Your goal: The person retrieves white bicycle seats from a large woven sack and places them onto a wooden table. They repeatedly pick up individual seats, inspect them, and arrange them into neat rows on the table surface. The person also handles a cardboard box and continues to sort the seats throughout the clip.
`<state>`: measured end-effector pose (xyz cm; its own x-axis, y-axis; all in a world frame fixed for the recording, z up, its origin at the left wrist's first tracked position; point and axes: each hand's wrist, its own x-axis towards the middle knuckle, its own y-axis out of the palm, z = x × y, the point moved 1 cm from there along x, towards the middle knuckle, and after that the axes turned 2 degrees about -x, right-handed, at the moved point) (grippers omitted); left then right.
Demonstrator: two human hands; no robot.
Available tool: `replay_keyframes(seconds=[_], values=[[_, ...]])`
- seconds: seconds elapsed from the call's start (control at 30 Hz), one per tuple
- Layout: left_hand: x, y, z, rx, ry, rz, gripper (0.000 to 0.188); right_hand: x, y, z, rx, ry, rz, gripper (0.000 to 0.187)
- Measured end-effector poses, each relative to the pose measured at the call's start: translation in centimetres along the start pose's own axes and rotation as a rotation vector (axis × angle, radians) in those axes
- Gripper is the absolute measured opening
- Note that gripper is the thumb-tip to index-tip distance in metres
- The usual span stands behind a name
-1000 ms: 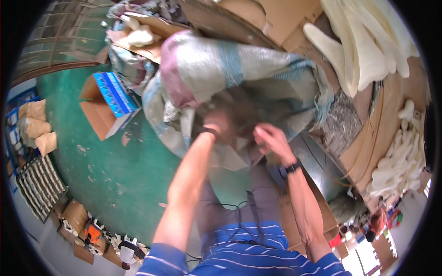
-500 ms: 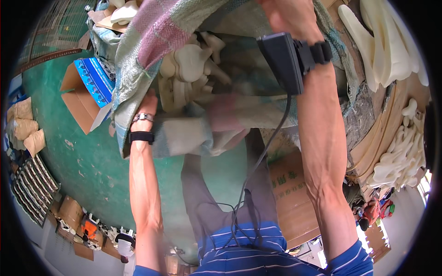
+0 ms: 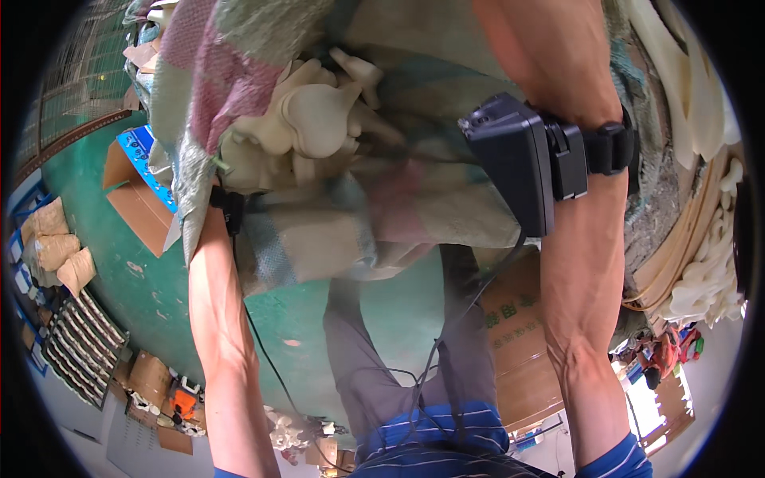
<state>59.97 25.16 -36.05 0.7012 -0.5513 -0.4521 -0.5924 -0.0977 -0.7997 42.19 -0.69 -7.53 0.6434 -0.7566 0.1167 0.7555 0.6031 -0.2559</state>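
While the sack gapes, pale pieces lie inside it | progress, judged: mouth spread, visible pieces all within, further stage unclear | left hand: hidden behind the sack's edge, grip cannot be told | right hand: over the sack, fingers unseen, grip cannot be told

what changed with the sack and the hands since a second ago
The right hand has swung up from the mouth of the sack to the picture's top edge. The left hand has moved left and is now hidden behind the sack's left side; neither grip can be made out. The sack now gapes, showing pale pieces inside. The cardboard box stays on the floor at left.
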Motion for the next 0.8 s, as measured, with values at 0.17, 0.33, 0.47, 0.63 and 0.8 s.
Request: replay_keyframes(seconds=[0.17,0.33,0.47,0.63,0.8], values=[[-1.1,-2.7,1.7,-0.104,-0.073,-0.041,0.066,-0.7,2.6,-4.1,0.047,0.125,0.286,0.044],[1.9,0.0,0.9,-0.293,-0.080,0.009,0.066,-8.6,9.9,-15.2,-0.089,0.583,0.424,0.077],[2.0,-0.9,2.6,-0.462,-0.183,-0.025,0.066,-10.0,16.8,-19.9,-0.145,0.523,0.566,0.088],[3.8,0.6,0.6,-0.653,-0.211,0.049,0.066,-12.4,23.8,-28.5,-0.259,0.389,0.371,0.068],[3.5,0.9,1.2,-0.769,-0.249,0.060,0.067,-14.1,23.7,-28.2,-0.511,0.589,0.376,0.069]])
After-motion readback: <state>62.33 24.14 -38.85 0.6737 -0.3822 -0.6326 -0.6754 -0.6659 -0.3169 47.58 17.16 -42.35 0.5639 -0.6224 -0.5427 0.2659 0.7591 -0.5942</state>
